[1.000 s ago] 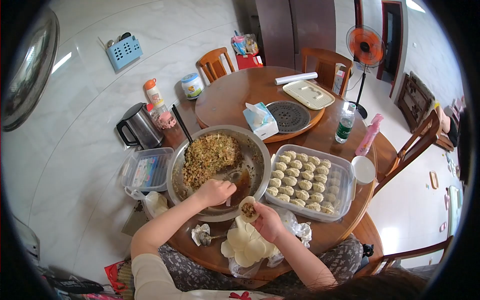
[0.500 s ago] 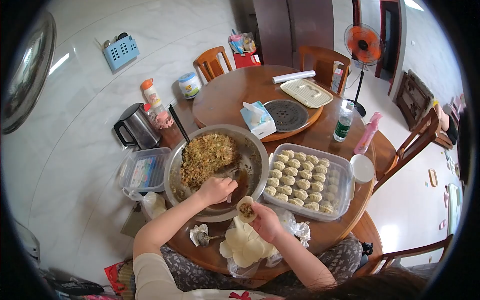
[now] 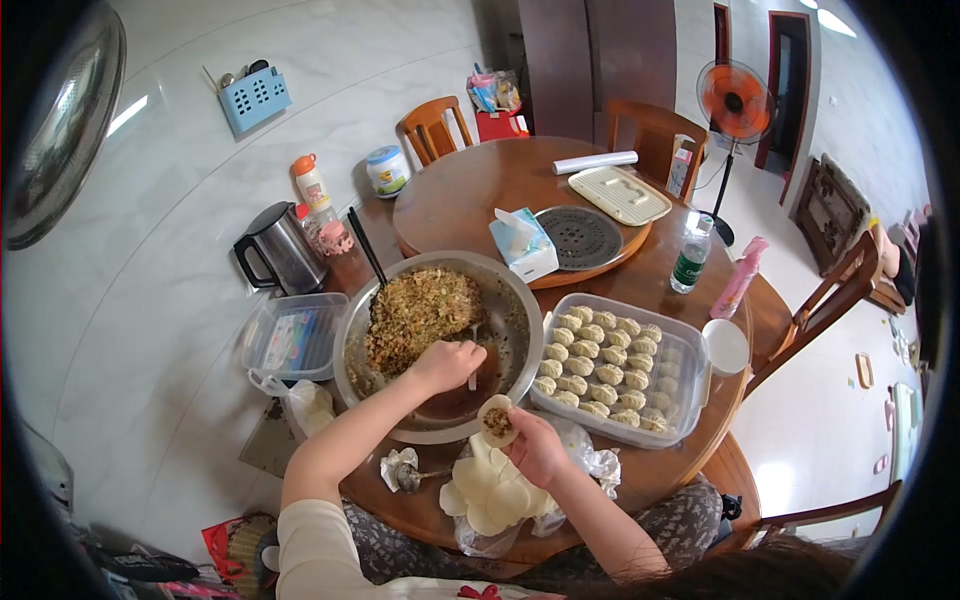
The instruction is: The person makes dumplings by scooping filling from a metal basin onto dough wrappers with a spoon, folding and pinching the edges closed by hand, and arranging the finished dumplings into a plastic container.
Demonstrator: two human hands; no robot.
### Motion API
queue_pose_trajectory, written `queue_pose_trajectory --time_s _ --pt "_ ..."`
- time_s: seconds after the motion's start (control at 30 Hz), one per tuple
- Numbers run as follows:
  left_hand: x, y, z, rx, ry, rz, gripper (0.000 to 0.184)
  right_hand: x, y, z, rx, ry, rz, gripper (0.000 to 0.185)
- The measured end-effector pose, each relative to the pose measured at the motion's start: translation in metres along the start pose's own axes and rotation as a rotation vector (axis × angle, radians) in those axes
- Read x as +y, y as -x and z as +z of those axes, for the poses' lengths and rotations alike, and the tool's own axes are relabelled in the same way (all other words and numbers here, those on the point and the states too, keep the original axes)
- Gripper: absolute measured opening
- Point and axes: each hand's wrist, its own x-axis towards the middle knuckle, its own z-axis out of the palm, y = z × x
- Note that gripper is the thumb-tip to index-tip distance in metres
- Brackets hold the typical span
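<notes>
Dining area of a home.
A round wooden tabletop (image 3: 650, 270) bears a raised turntable (image 3: 460, 200), with wooden chairs (image 3: 655, 140) set about it; a tissue box (image 3: 523, 245) and homemade-looking dumplings (image 3: 608, 374) share the surface. A metal kettle (image 3: 285, 245) stands nearby, a blue utensil holder (image 3: 256, 102) hangs on the pale marbled wall (image 3: 350, 60), and a pedestal fan (image 3: 735, 100) stands on the floor (image 3: 790, 430).

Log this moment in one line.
Left hand: holds slim pale utensil in wide silver metal bowl | Right hand: holds round pale dough wrapper with brown filling | Beside bowl: clear rectangular plastic box, pale pleated dumplings
</notes>
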Motion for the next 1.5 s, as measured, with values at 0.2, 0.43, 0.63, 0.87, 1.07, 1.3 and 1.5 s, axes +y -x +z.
queue_pose_trajectory --time_s 0.2,0.43,0.63,0.87,1.07,1.3,1.5 --pt "0.017 0.003 -0.014 -0.019 0.025 0.062 0.012 0.001 -0.003 -0.003 0.003 0.006 -0.017 0.03" --pt "-0.001 0.009 -0.013 0.019 0.036 0.002 0.008 0.001 -0.002 -0.002 0.014 -0.005 -0.001 0.031" --pt "0.015 0.024 -0.024 -0.041 0.007 -0.016 0.013 0.0 -0.001 -0.002 -0.02 -0.009 -0.006 0.034" --pt "0.007 0.026 -0.032 -0.069 0.028 -0.036 0.012 0.001 -0.003 -0.005 -0.023 -0.012 0.0 0.033" --pt "-0.004 0.032 -0.018 -0.057 0.015 -0.073 0.013 0.002 -0.001 -0.002 -0.006 -0.01 0.006 0.033" --pt "-0.036 0.056 -0.082 0.197 0.53 -0.47 0.004 0.0 -0.001 -0.002 -0.004 -0.019 0.007 0.034" --pt "-0.022 0.082 -0.091 0.063 0.195 -0.299 0.008 0.0 -0.002 -0.002 0.004 0.0 0.007 0.035"
